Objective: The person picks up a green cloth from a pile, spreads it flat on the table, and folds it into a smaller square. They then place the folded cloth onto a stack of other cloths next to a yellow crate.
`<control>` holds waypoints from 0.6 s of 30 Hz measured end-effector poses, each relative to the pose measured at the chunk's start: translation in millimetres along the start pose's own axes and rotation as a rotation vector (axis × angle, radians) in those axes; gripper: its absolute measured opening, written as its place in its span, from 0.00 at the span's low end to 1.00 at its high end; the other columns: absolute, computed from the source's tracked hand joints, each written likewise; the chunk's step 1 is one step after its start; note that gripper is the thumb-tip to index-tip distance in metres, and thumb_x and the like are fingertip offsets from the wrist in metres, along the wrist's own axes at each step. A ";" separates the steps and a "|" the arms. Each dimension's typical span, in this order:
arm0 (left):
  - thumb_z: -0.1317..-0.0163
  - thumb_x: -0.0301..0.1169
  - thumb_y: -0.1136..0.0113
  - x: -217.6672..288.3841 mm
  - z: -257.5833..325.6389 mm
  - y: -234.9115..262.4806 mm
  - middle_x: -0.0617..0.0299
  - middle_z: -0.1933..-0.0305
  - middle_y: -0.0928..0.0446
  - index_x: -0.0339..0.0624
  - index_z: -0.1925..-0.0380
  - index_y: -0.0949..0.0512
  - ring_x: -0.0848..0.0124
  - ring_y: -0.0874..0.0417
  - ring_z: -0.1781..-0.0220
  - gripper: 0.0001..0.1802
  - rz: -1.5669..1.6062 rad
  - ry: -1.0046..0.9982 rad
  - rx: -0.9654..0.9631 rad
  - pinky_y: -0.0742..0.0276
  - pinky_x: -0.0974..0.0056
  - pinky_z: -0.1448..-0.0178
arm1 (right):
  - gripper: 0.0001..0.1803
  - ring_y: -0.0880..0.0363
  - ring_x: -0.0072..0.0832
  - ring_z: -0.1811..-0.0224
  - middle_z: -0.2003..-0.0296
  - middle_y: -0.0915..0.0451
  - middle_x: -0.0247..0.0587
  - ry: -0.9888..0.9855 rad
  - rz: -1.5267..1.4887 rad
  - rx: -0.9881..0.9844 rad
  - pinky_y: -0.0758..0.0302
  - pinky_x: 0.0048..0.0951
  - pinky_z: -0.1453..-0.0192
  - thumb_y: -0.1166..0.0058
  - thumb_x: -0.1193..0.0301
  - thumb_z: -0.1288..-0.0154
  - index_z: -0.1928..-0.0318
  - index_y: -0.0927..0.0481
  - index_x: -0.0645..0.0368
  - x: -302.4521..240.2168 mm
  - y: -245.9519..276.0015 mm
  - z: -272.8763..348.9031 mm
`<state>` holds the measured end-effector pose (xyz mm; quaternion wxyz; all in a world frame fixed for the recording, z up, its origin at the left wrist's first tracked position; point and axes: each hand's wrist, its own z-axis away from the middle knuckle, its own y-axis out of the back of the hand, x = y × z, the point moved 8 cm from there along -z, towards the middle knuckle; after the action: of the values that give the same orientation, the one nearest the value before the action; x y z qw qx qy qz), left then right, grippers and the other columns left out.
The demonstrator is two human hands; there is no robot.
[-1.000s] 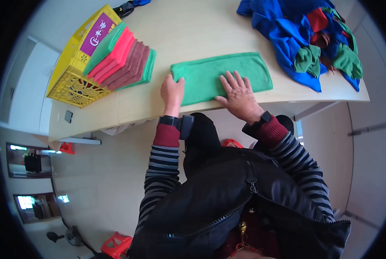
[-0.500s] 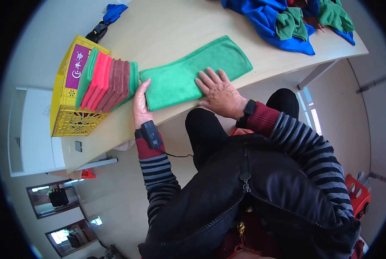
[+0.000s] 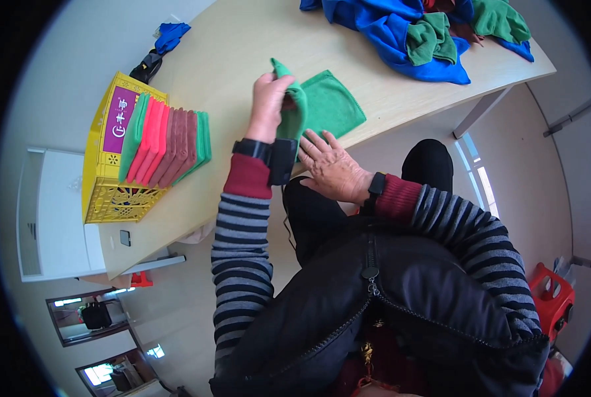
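Green cloth (image 3: 328,106) now half-lifted (left hand (image 3: 269,106))

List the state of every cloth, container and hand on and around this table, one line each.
green cloth: half folded, one end lifted off the table
left hand: closed on the cloth's raised end
right hand: flat, pinning the cloth's near edge
yellow crate: holds folded cloths standing upright
cloth pile: unfolded, heaped

One head-worn fisheye view here, looking steeply down the person's own chest and striped sleeves. The table (image 3: 242,59) curves across the top of frame, near at hand, its straight edges bending toward the dark round rim. Floor fills the lower left. No second view shares the scene.
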<state>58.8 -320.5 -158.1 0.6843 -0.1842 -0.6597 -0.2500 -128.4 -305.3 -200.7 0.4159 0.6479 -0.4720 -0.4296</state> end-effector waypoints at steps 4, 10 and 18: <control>0.42 0.34 0.33 -20.1 -22.4 -38.9 0.62 0.77 0.21 0.37 0.71 0.22 0.69 0.19 0.81 0.11 -0.360 0.003 0.011 0.22 0.65 0.77 | 0.37 0.41 0.46 0.27 0.34 0.33 0.50 0.003 -0.054 0.049 0.49 0.51 0.22 0.47 0.50 0.32 0.32 0.33 0.62 4.3 2.3 7.6; 0.41 0.38 0.33 -22.3 -22.0 -69.7 0.59 0.79 0.22 0.33 0.71 0.24 0.69 0.20 0.84 0.17 -0.779 -0.008 0.093 0.23 0.64 0.80 | 0.37 0.41 0.43 0.27 0.34 0.33 0.46 0.012 -0.121 0.061 0.52 0.53 0.20 0.44 0.50 0.36 0.32 0.33 0.56 7.5 -1.7 11.2; 0.32 0.40 0.39 -2.4 11.6 -33.6 0.61 0.80 0.24 0.32 0.70 0.25 0.70 0.18 0.80 0.19 -0.293 -0.168 0.085 0.21 0.64 0.75 | 0.37 0.36 0.45 0.31 0.39 0.30 0.49 0.019 -0.162 0.143 0.49 0.47 0.21 0.37 0.57 0.42 0.36 0.31 0.62 10.9 4.8 12.5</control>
<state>29.7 -340.6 -162.4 0.5899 -0.0772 -0.7445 -0.3029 -139.5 -318.6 -201.5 0.3369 0.7159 -0.4435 -0.4211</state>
